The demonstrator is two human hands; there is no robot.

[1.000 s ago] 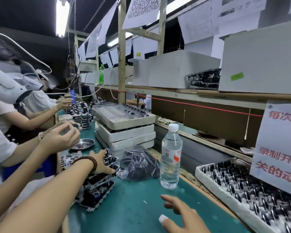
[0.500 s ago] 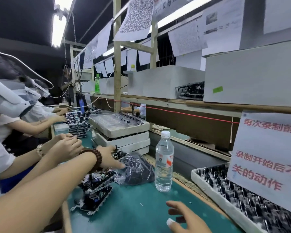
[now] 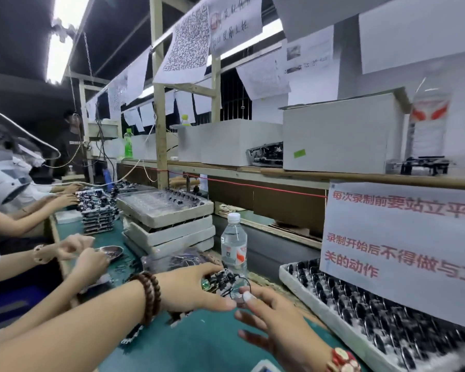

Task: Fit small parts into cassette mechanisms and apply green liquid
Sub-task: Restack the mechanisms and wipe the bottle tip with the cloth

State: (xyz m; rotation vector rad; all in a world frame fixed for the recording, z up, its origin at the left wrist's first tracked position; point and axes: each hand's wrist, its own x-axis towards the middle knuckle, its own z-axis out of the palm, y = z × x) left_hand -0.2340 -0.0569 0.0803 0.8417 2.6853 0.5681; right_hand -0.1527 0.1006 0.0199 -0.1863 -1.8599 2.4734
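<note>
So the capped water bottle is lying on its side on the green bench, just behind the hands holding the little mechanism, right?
Not quite. The head view shows the water bottle standing upright, cap on, on the green bench just behind the left hand gripping the mechanism.

Fluorescent tubes [image 3: 61, 47] blaze overexposed high above the left hand [image 3: 191, 287], ceiling beyond them dark; both hands smear softly, the right hand [image 3: 277, 320] too, and wide-angle bending warps the edges
</note>
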